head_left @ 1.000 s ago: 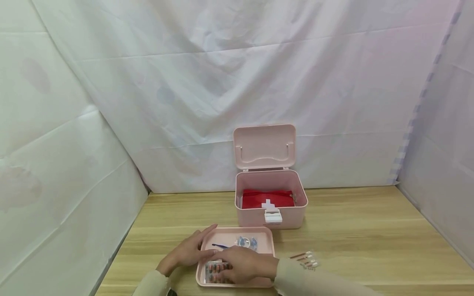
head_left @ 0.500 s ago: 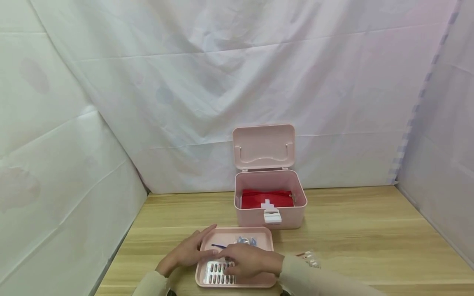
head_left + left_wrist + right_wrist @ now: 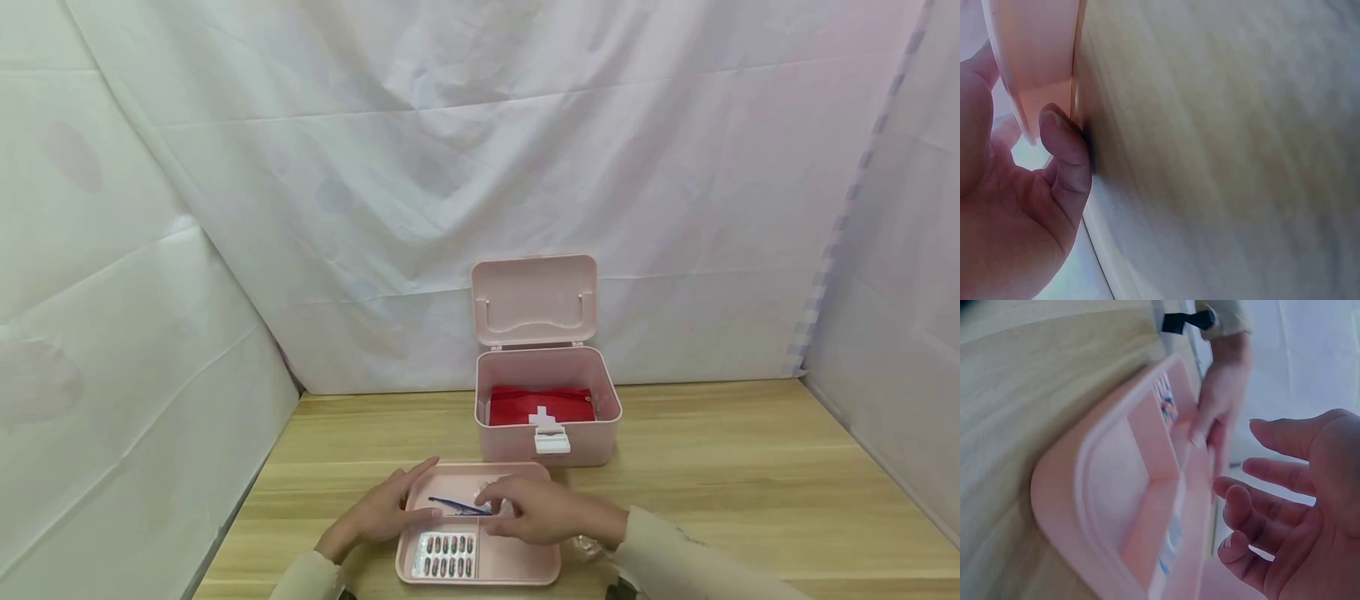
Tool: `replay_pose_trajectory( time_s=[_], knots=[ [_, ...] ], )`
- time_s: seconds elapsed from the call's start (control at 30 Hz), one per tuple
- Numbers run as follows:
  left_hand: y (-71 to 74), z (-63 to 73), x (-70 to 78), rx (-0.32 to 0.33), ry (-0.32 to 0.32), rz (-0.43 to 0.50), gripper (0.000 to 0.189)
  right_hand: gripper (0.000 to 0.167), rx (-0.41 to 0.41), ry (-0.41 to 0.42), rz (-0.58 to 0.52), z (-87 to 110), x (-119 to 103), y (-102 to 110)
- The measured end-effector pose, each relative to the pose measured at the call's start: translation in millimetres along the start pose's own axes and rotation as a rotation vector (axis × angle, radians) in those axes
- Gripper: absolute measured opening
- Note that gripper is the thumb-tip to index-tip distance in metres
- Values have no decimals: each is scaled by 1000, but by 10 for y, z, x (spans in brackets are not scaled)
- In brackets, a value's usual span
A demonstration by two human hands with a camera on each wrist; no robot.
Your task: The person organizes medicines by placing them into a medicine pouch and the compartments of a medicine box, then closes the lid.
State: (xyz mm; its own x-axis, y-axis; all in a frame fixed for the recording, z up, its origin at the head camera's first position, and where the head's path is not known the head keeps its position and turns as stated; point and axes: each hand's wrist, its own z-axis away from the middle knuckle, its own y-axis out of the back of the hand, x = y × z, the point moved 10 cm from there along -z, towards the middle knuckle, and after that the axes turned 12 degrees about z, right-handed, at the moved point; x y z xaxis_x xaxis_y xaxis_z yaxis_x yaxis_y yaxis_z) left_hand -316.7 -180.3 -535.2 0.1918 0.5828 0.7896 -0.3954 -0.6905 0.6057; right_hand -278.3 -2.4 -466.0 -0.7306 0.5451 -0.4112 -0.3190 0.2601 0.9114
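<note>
My left hand [image 3: 384,505] holds the left side of a pink divided tray [image 3: 517,560], its thumb over the rim. In the left wrist view its fingers [image 3: 1065,140] lie against the tray's wall. A blister pack of capsules [image 3: 447,556] lies in the front left compartment. Blue tweezers [image 3: 453,504] lie in the back compartment. Over the tray's right part hovers my right hand [image 3: 546,510], its fingers loosely bent with nothing between them in the right wrist view. It mostly hides a clear and blue item in the back compartment.
Behind the tray stands a pink box [image 3: 551,442] with its lid [image 3: 535,300] raised. Inside it is a red pouch [image 3: 517,406] with a white cross. Clear wrapping [image 3: 588,546] shows beside the right sleeve. White cloth [image 3: 420,183] encloses the table.
My right hand has moved right, off the blister pack, which now shows whole. More of the tweezers is visible and the clear and blue item is largely covered. My left hand has stayed.
</note>
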Motion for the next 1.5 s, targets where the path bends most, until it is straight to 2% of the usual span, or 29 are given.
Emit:
replay_pose_trajectory(
  time_s=[0.3,0.53,0.67,0.87,1.03,1.5],
  knots=[
    [-1,3,-3,4,-15,-15,83,24,74,-15,-101,420,308,308],
    [-20,-2,-25,-3,-4,-10,83,19,90,-11,-123,743,521,433],
    [-22,-11,-48,-3,5,-16,83,19,87,23,-142,908,612,478],
    [-23,-12,-42,-8,13,-16,82,22,-12,47,-186,1127,749,415],
    [-20,-6,-7,-10,3,-13,82,28,-101,15,-209,1282,872,308],
    [-12,-12,-57,-7,28,-6,83,35,-153,-22,-204,1521,1053,112]
  ],
)
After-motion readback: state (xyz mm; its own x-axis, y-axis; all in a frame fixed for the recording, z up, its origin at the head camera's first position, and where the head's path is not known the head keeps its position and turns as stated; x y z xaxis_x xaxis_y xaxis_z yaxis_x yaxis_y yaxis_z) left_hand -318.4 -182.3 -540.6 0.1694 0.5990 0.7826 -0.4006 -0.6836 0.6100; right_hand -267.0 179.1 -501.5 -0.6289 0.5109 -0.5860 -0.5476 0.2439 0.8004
